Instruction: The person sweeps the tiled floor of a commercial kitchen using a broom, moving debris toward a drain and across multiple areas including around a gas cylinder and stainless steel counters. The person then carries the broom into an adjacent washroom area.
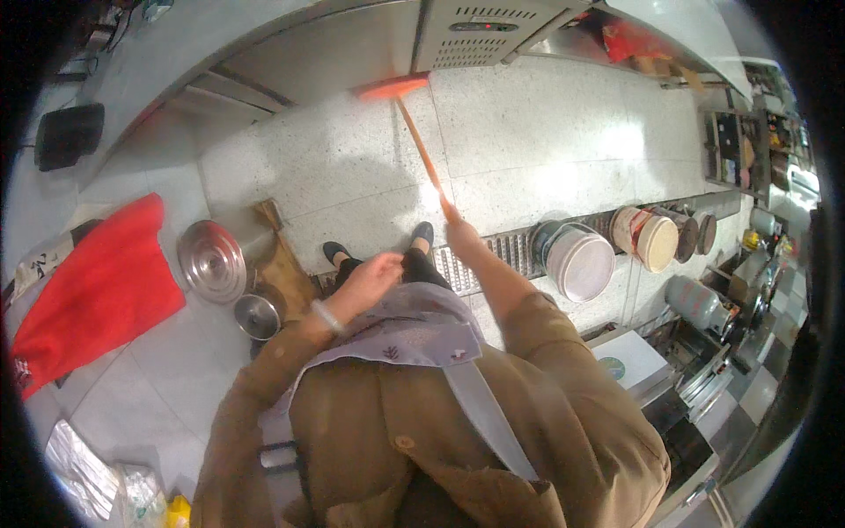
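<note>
My right hand (464, 239) grips the handle (424, 155) of a long-handled broom. At the far end, the blurred orange-red broom head (395, 87) is on the speckled floor, close to the base of a stainless-steel cabinet (343, 49). My left hand (379, 277) hovers before the apron (416, 327), loosely curled and apparently holding nothing. A pale band circles that wrist. Both my dark shoes (422, 232) show below, beside a metal drain grate (455, 269).
Lidded buckets (581, 264) line the grate at right, near a grey gas cylinder (698, 302). On my left are a round metal lid (212, 261), a metal pot (257, 316), brown cardboard (284, 267) and a red cloth or bag (105, 290). A vented panel (485, 39) rises ahead.
</note>
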### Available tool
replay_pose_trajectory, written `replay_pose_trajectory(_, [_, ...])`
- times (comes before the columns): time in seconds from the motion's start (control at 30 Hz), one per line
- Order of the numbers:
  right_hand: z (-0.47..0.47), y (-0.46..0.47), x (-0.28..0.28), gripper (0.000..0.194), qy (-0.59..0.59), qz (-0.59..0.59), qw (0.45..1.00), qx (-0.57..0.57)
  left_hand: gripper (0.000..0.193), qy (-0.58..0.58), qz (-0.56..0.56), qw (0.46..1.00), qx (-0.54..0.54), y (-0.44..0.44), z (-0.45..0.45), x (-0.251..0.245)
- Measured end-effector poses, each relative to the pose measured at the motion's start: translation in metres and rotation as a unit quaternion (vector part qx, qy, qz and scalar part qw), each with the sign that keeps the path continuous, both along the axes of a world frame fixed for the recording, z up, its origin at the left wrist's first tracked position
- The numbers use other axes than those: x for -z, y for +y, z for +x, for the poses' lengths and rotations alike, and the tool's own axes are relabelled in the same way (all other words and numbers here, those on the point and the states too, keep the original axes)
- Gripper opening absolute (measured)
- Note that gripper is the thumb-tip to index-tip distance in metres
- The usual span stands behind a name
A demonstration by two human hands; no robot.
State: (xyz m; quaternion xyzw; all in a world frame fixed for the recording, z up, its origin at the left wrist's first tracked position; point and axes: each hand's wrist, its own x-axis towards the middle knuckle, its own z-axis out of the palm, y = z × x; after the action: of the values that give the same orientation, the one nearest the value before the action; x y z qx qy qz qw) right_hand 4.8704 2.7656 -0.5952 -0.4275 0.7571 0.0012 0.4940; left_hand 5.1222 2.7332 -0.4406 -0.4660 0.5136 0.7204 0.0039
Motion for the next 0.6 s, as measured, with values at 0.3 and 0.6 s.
replay_pose_trajectory(0.3, [0.133, -0.041, -0.019, 0.059, -0.108, 0.074, 0.989, -0.064, 0.035, -0.127, 0.348, 0.887, -0.275, 0.014, -0.007, 0.034])
replay_pose_trajectory(0.6, [0.216, -0.070, -0.070, 0.040, 0.036, -0.114, 0.896, -0.427, 0.031, -0.119, 0.214, 0.944, -0.222, 0.021, 0.123, 0.082])
